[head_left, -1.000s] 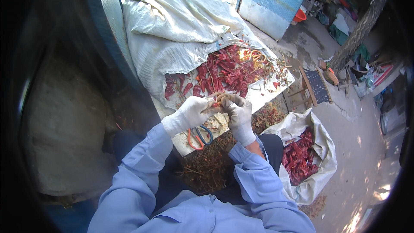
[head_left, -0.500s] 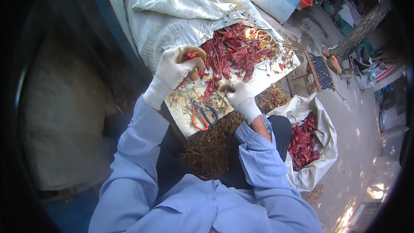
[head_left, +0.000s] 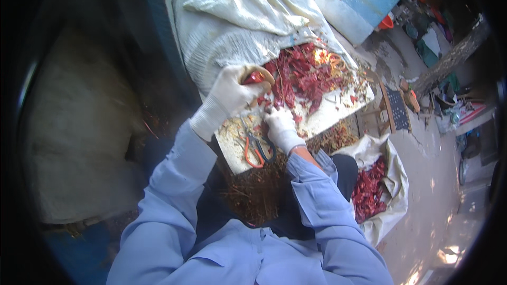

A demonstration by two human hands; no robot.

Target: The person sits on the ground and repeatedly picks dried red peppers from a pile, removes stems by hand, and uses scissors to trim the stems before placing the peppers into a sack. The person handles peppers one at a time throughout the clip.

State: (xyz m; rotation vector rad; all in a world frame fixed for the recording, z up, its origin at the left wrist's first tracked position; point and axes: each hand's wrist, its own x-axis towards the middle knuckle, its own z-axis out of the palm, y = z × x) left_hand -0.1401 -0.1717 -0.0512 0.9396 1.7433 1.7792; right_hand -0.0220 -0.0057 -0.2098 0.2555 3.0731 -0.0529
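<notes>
My left hand (head_left: 229,92), in a white glove, is curled around dried red chili peppers (head_left: 254,78) that show between thumb and fingers. Close beside it, my gloved right hand (head_left: 283,130) pinches at a dried chili low over the board, its fingertips partly hidden. A heap of dried red chilies (head_left: 306,71) with stems lies on the pale board (head_left: 237,163) just beyond both hands. Scissors (head_left: 255,150) with one orange and one dark handle rest on the near part of the board, left of my right hand. Another orange-handled tool (head_left: 336,62) lies at the heap's far right.
A large whitish sack (head_left: 227,26) covers the board's far side. An open white sack (head_left: 393,200) of red chilies (head_left: 369,190) stands by my right knee. Stems and scraps (head_left: 253,200) litter the ground below. Farther right are a small chair (head_left: 393,108) and a log (head_left: 451,63).
My right hand has moved left and slightly nearer my left hand, to a chili at the heap's near edge. My left hand still holds its peppers. The whole view has shifted a little.
</notes>
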